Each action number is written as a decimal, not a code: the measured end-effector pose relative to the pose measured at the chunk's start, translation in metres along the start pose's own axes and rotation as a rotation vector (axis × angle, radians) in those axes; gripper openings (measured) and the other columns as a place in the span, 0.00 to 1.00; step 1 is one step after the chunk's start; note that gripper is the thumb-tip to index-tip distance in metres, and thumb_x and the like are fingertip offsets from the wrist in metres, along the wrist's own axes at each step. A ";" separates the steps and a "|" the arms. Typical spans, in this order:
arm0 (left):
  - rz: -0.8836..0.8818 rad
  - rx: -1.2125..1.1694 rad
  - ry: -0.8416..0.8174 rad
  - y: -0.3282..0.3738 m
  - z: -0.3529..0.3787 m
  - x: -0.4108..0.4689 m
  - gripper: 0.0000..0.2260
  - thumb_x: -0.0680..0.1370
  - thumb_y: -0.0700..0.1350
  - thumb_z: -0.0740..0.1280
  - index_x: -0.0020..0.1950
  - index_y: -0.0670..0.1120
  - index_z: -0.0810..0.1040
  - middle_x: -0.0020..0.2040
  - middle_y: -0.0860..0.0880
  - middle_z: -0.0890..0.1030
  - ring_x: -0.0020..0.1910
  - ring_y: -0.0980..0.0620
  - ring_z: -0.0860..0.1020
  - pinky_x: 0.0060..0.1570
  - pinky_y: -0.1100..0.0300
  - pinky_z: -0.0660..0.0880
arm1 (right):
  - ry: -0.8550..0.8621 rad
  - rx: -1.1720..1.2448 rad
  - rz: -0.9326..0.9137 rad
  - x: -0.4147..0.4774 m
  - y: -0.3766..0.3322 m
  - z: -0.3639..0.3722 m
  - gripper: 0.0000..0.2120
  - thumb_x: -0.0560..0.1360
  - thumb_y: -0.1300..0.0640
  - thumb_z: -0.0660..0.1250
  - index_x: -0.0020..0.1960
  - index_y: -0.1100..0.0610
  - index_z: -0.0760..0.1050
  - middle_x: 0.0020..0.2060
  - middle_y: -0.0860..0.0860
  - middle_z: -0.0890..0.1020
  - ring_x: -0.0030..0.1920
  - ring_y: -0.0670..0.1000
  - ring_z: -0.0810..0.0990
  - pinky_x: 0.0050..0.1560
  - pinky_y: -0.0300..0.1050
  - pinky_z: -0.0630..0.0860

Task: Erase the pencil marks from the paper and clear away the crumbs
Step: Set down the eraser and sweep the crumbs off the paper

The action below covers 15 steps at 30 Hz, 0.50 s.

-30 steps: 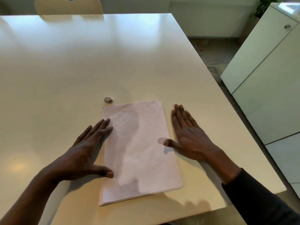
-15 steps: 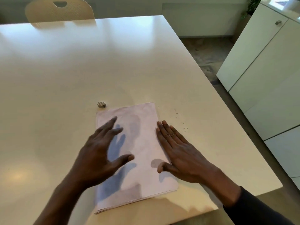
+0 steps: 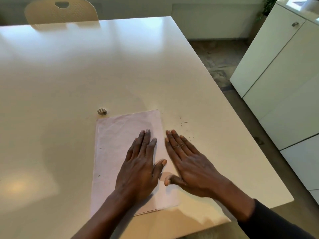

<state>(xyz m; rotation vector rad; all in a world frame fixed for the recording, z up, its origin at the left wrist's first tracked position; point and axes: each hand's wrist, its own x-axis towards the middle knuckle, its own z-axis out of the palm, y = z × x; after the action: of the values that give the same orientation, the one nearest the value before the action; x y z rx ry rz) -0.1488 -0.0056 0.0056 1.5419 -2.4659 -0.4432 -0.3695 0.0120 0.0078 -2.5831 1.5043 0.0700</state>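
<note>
A pale pink sheet of paper [image 3: 114, 149], with punch holes on its left side, lies on the white table [image 3: 86, 66]. My left hand [image 3: 139, 166] rests flat on the sheet's right half, fingers spread, holding nothing. My right hand [image 3: 188, 161] lies flat along the paper's right edge, partly on the table, a ring on one finger. Small dark eraser crumbs [image 3: 183, 122] are scattered on the table just right of the sheet's top corner. A small grey ribbed eraser [image 3: 102, 111] sits beyond the paper's top left corner.
A beige chair [image 3: 61, 12] stands at the table's far side. White cabinets [image 3: 283, 80] rise to the right, across a strip of floor. The table's right edge runs diagonally close to my right hand.
My left hand slid from the paper's left edge across to its right half. My right hand moved in to the paper's right edge, uncovering crumbs on the table.
</note>
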 end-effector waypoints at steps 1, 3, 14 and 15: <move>0.002 0.017 0.001 0.000 0.000 -0.001 0.36 0.85 0.67 0.47 0.89 0.49 0.48 0.88 0.50 0.36 0.85 0.58 0.29 0.82 0.61 0.31 | -0.016 -0.016 0.024 0.003 0.008 0.001 0.53 0.79 0.21 0.39 0.84 0.61 0.31 0.83 0.58 0.30 0.84 0.53 0.28 0.86 0.54 0.38; 0.004 0.032 0.013 0.001 0.000 -0.002 0.36 0.85 0.67 0.45 0.89 0.49 0.48 0.89 0.50 0.36 0.85 0.58 0.29 0.82 0.62 0.30 | -0.049 -0.046 0.102 0.011 0.031 -0.002 0.54 0.77 0.20 0.36 0.83 0.60 0.27 0.82 0.57 0.26 0.82 0.53 0.25 0.84 0.53 0.35; -0.001 0.011 0.061 0.002 0.003 -0.004 0.34 0.87 0.65 0.52 0.88 0.47 0.57 0.90 0.49 0.47 0.88 0.54 0.41 0.87 0.54 0.47 | -0.026 0.030 0.050 0.037 0.035 -0.023 0.54 0.77 0.22 0.34 0.83 0.64 0.31 0.83 0.63 0.30 0.83 0.57 0.27 0.85 0.56 0.38; 0.007 0.016 0.057 0.001 0.003 -0.005 0.34 0.87 0.63 0.52 0.88 0.46 0.58 0.90 0.48 0.48 0.89 0.53 0.42 0.87 0.52 0.49 | -0.027 0.041 -0.003 0.040 0.020 -0.018 0.52 0.79 0.24 0.37 0.84 0.63 0.31 0.83 0.62 0.31 0.83 0.56 0.27 0.85 0.56 0.38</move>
<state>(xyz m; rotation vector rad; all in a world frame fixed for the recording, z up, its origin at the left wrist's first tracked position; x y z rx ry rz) -0.1489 -0.0006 0.0027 1.5294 -2.4374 -0.3739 -0.3680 -0.0346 0.0186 -2.5428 1.4765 0.0726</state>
